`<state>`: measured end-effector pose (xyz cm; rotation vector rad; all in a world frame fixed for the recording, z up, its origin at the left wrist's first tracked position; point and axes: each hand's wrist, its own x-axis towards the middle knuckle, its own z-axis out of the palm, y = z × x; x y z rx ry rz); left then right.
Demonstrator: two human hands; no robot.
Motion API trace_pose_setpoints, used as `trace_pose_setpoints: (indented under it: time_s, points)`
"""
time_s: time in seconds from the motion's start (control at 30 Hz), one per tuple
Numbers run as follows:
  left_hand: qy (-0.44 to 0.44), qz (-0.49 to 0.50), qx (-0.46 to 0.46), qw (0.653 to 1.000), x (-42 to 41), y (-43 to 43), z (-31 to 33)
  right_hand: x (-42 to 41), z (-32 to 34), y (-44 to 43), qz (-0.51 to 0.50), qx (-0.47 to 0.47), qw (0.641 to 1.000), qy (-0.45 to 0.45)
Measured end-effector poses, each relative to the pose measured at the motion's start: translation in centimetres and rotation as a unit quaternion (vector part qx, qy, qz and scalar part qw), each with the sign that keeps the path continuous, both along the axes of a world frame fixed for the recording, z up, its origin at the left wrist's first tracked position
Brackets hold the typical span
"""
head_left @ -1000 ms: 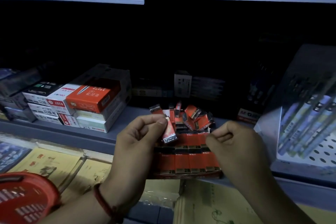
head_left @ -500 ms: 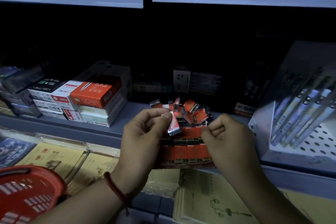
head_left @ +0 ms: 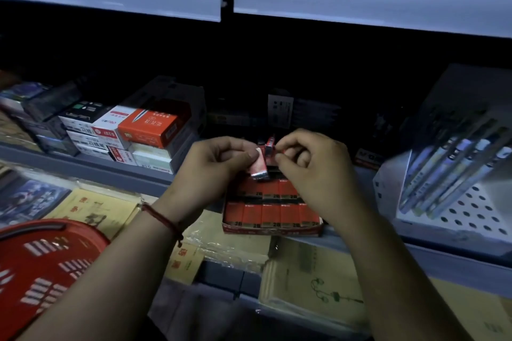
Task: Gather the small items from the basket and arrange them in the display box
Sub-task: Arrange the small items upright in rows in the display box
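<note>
Over a shop shelf, the left hand (head_left: 219,166) pinches a small red packet (head_left: 259,168) between thumb and curled forefinger, just above the filled display box (head_left: 273,230), while the right hand (head_left: 313,171), fingers curled, nips a second red packet (head_left: 269,147) close beside it.

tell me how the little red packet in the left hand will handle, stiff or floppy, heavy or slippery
The red packet is probably light: the left hand holds it by a fingertip pinch alone. It looks fairly stiff, hanging flat and unbent. Its shiny lower edge suggests a slick wrap that could slip.
</note>
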<state>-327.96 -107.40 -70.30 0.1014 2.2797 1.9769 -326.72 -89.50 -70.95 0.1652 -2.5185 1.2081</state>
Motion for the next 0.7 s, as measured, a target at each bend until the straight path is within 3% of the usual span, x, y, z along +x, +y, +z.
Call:
trace_pose_setpoints:
  time_s: [0.1,0.23,0.47,0.7]
  points:
    - [0.009,0.013,-0.003,1.000,-1.0,-0.5,-0.2,-0.3,-0.7,-0.6,-0.020,-0.034,0.999,0.037]
    - [0.030,0.013,-0.032,0.999,-2.3,-1.8,0.0,-0.7,-0.8,-1.3,-0.014,0.001,0.999,0.047]
    - [-0.021,0.036,-0.022,0.999,-3.1,-3.7,0.5,-1.8,0.4,-1.4,0.038,0.103,0.994,0.006]
    - [0.008,0.060,-0.065,0.996,-2.6,-3.9,0.0,-2.2,0.5,-2.7,0.106,0.164,0.981,0.004]
